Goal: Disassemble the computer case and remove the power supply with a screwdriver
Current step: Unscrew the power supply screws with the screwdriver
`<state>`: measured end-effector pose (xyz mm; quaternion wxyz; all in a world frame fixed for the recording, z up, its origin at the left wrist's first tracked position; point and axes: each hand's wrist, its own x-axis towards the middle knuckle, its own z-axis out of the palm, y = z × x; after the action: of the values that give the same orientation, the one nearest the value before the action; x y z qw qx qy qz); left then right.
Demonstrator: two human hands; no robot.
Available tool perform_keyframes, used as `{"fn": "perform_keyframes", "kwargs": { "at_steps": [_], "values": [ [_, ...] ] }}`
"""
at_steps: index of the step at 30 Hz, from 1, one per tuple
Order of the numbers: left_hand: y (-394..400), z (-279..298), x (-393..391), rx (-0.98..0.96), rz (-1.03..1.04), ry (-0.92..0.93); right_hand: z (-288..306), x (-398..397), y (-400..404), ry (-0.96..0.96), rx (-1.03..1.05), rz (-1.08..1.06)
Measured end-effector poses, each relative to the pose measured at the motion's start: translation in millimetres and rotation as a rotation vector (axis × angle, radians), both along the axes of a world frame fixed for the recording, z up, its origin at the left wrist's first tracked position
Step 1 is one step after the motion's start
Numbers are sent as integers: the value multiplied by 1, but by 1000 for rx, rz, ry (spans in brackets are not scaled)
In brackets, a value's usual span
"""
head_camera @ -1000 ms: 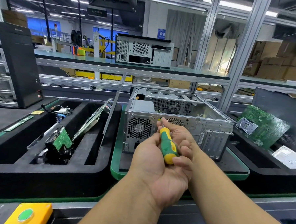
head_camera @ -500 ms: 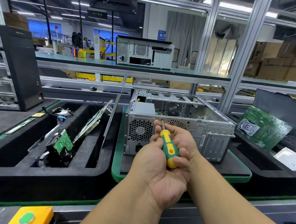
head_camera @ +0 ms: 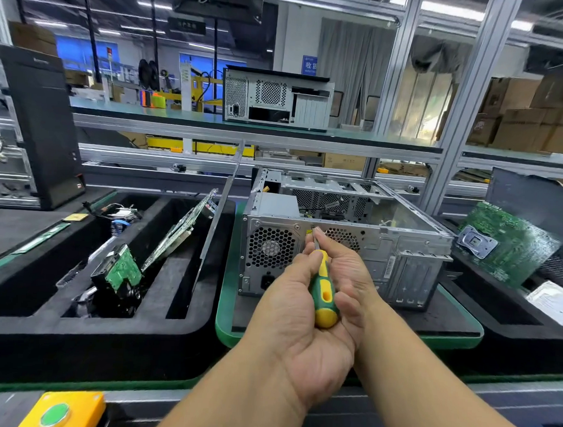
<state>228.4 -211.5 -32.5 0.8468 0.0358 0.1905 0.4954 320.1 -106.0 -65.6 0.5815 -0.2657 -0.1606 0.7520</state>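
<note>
The silver computer case (head_camera: pixel 402 252) lies open-topped on a green mat (head_camera: pixel 225 311), its rear panel facing me. The grey power supply (head_camera: pixel 275 205) sits in the case's left rear corner, with its honeycomb fan grille showing in the panel. A green and yellow screwdriver (head_camera: pixel 324 292) points at the panel's upper edge, just right of that grille. My left hand (head_camera: pixel 292 315) grips the handle from the left, its fingertips near the shaft. My right hand (head_camera: pixel 349 269) cups the handle from the right, thumb across it. Where the tip meets the panel is partly hidden by fingers.
A black foam tray (head_camera: pixel 130 331) at left holds circuit boards and loose parts. A green motherboard (head_camera: pixel 513 245) leans at right. A black tower (head_camera: pixel 40 119) stands far left, another case (head_camera: pixel 276 97) on the shelf behind. A yellow box with a green button (head_camera: pixel 64 411) is near me.
Both hands stay on the screwdriver at the same spot on the rear panel. The handle has shifted slightly between my palms, and my view moved a little.
</note>
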Motion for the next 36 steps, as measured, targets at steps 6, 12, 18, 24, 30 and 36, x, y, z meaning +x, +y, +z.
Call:
{"fn": "perform_keyframes", "kwargs": {
  "at_steps": [6,12,18,24,30,36],
  "values": [
    [-3,3,-4,2,-73,41,0,-1,1,-20,-17,74],
    [-2,0,-2,-45,-37,-7,0,2,-1,-5,23,137],
    [-2,-2,-5,-29,-129,57,6,-5,5,41,5,74],
    [-3,-4,-9,-36,-174,45,9,-7,4,-20,-11,50],
    [-9,-7,-9,-1,-272,30,9,6,3,-100,10,-23],
    [-14,-13,3,53,-344,91,-3,40,-4,-140,27,-368]
  ]
}}
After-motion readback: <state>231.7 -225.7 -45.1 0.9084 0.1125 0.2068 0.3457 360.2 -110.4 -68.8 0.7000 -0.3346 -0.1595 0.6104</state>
